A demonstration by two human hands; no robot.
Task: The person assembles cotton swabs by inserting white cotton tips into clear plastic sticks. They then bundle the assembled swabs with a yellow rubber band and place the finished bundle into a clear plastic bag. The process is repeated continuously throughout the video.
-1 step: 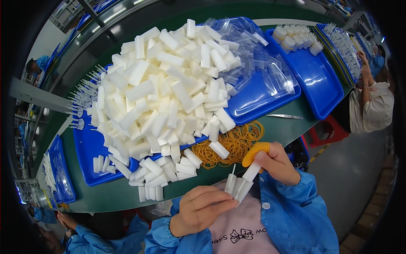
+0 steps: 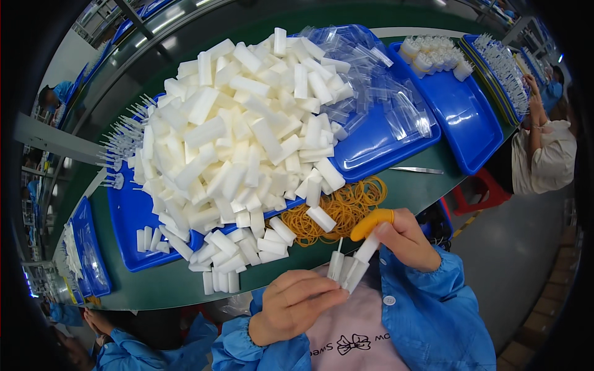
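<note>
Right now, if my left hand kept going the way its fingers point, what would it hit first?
Probably the small bundle of white plastic pieces that your left hand already touches, with your right hand just beyond; depth is hard to judge.

Left of hands: loose white pieces (image 2: 235,253) spill to the table edge, blocking a low sweep.
Straight ahead: tangle of rubber bands (image 2: 346,207), then the heaped white pile (image 2: 235,123).
Right front: bare green table (image 2: 421,185), only a thin metal tool (image 2: 416,170) lying across.
Far right: blue tray (image 2: 461,117), floor mostly bare.
Near belly: open space between both hands and the table edge.
</note>
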